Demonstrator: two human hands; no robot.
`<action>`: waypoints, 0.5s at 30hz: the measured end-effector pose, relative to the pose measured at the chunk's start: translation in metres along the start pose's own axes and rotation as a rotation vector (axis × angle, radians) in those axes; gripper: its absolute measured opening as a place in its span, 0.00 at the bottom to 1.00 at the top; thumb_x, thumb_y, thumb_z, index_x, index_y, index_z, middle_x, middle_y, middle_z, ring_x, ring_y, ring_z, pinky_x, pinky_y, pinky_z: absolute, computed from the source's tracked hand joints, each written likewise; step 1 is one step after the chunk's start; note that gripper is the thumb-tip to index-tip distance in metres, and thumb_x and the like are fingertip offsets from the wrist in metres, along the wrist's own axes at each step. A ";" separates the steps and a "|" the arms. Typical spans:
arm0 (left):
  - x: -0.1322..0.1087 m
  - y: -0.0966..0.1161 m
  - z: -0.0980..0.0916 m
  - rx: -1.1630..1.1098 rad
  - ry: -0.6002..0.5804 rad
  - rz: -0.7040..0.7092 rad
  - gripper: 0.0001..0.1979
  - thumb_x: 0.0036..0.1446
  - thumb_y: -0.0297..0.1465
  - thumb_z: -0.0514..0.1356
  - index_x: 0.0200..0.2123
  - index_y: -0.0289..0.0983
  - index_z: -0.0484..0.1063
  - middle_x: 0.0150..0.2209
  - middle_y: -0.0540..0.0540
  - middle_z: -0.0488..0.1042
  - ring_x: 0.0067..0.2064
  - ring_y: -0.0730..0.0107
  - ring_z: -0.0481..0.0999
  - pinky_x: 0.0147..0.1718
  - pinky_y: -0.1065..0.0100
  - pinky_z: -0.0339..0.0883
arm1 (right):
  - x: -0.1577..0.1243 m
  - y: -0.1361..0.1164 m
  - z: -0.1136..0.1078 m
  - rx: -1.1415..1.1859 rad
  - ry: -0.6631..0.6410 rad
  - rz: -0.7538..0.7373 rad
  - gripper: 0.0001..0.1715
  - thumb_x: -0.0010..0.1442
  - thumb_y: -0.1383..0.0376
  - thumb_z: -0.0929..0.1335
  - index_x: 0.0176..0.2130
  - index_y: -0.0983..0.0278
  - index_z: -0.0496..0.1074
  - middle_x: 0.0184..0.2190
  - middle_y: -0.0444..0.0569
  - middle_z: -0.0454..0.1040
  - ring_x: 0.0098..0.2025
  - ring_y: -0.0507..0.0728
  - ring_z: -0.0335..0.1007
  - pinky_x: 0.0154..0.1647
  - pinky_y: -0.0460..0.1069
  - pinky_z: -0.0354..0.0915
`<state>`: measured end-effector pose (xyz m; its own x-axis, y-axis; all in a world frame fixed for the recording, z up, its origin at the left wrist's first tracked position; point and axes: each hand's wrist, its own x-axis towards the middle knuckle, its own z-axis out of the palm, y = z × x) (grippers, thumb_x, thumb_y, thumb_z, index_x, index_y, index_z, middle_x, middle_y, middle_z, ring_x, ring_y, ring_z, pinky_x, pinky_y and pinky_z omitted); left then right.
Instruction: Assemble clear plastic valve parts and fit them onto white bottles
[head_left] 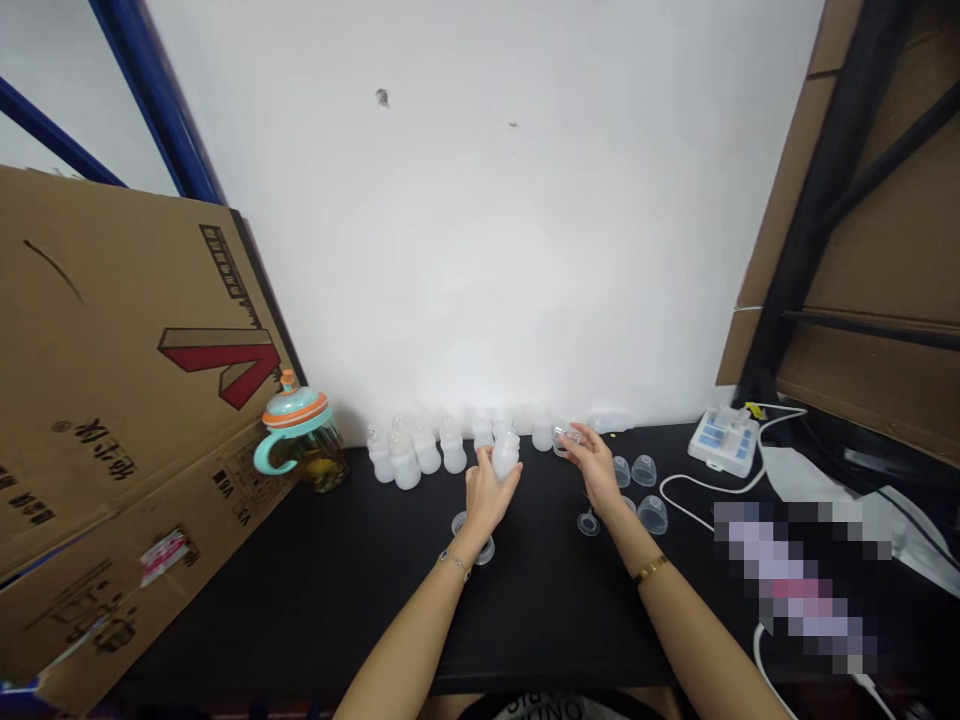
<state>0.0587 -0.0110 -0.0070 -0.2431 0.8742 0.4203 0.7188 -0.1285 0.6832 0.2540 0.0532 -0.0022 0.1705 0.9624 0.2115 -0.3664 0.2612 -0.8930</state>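
My left hand (486,497) is closed around a small milky-white baby bottle (506,456), tilted a little above the black table. Between the fingertips of my right hand (595,466) is a clear plastic cap (562,440), partly covered by the fingers. Several similar white bottles (406,464) stand along the wall, some behind my left hand. Near my right wrist lie clear domed caps (643,470) and a clear flat disc-shaped piece (589,522). More clear round pieces (486,552) rest beneath my left wrist, which partly hides them.
At the left, a glass jug (322,465) with a turquoise and orange lid stands beside a large cardboard box (112,380). A white power strip (724,442), its cable (686,480), and a blurred-out object (799,585) lie to the right. A white wall (480,250) bounds the table's back.
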 end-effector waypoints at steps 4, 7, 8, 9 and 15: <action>0.000 -0.004 0.006 -0.071 0.071 0.028 0.20 0.59 0.44 0.63 0.48 0.40 0.65 0.46 0.43 0.77 0.49 0.56 0.78 0.49 0.61 0.66 | 0.000 -0.002 -0.002 0.154 -0.044 0.088 0.28 0.45 0.58 0.79 0.46 0.59 0.75 0.37 0.46 0.79 0.38 0.58 0.77 0.39 0.53 0.74; 0.000 -0.007 0.010 -0.137 0.109 0.037 0.21 0.57 0.46 0.64 0.47 0.39 0.69 0.47 0.43 0.77 0.51 0.57 0.77 0.51 0.61 0.66 | 0.002 -0.003 -0.004 0.242 -0.078 0.147 0.21 0.48 0.57 0.77 0.42 0.58 0.74 0.35 0.46 0.78 0.37 0.59 0.78 0.43 0.56 0.75; 0.000 -0.007 0.011 -0.161 0.116 0.033 0.22 0.56 0.47 0.64 0.47 0.39 0.71 0.47 0.43 0.77 0.51 0.57 0.76 0.51 0.61 0.67 | 0.003 -0.003 -0.005 0.268 -0.088 0.168 0.19 0.49 0.57 0.76 0.40 0.58 0.74 0.34 0.47 0.78 0.37 0.59 0.78 0.45 0.57 0.76; 0.001 -0.007 0.012 -0.188 0.113 0.023 0.22 0.55 0.47 0.65 0.46 0.38 0.72 0.47 0.43 0.77 0.51 0.57 0.77 0.51 0.61 0.67 | 0.004 -0.003 -0.005 0.293 -0.094 0.191 0.17 0.50 0.56 0.76 0.39 0.59 0.74 0.33 0.47 0.78 0.37 0.60 0.79 0.46 0.58 0.76; 0.003 -0.009 0.016 -0.419 0.045 -0.109 0.28 0.51 0.49 0.68 0.48 0.36 0.74 0.43 0.43 0.79 0.44 0.60 0.79 0.44 0.65 0.69 | 0.007 -0.001 -0.005 0.383 -0.065 0.353 0.10 0.56 0.58 0.72 0.36 0.59 0.71 0.32 0.50 0.79 0.36 0.60 0.79 0.42 0.56 0.77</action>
<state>0.0618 -0.0002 -0.0212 -0.3376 0.8733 0.3513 0.3629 -0.2237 0.9046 0.2603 0.0591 -0.0023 -0.0762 0.9962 -0.0414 -0.7016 -0.0831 -0.7077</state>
